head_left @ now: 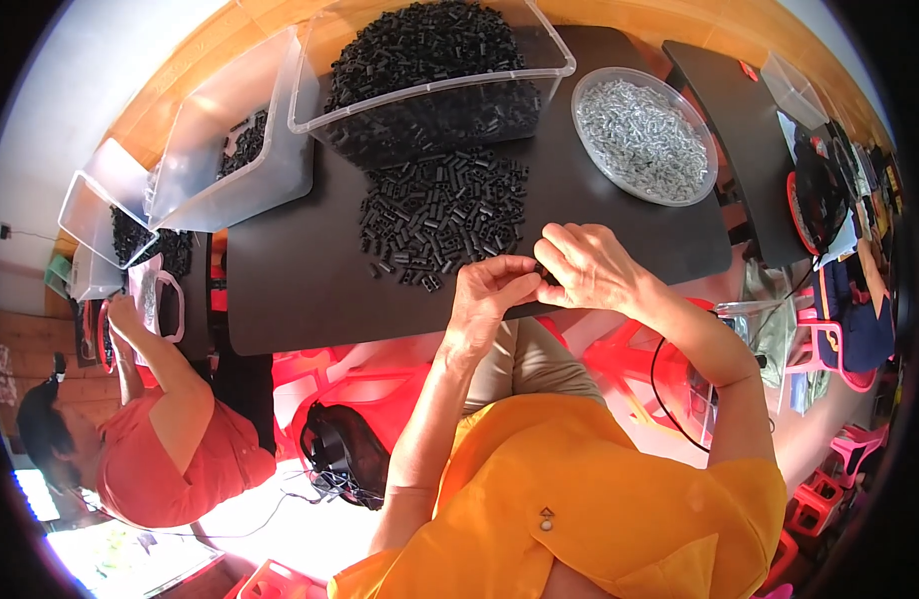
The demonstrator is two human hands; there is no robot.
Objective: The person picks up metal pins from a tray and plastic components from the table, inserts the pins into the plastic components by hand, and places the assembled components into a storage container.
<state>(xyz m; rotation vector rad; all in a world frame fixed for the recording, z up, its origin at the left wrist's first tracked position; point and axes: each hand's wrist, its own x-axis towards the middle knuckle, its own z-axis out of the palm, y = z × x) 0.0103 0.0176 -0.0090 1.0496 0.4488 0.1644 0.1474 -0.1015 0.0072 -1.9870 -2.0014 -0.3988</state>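
Head view shows the left hand (487,298) and the right hand (591,268) together above the near edge of the dark surface (300,260), fingers pinched on one small black part (544,273), mostly hidden between them. A pile of black pieces (444,205) lies just beyond; a bowl (712,168) with silvery pieces (644,138) stands farther right.

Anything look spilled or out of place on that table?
Nothing looks plainly wrong. Loose black pieces heaped on the dark table before the large clear bin resemble a spill, but might be set out deliberately.
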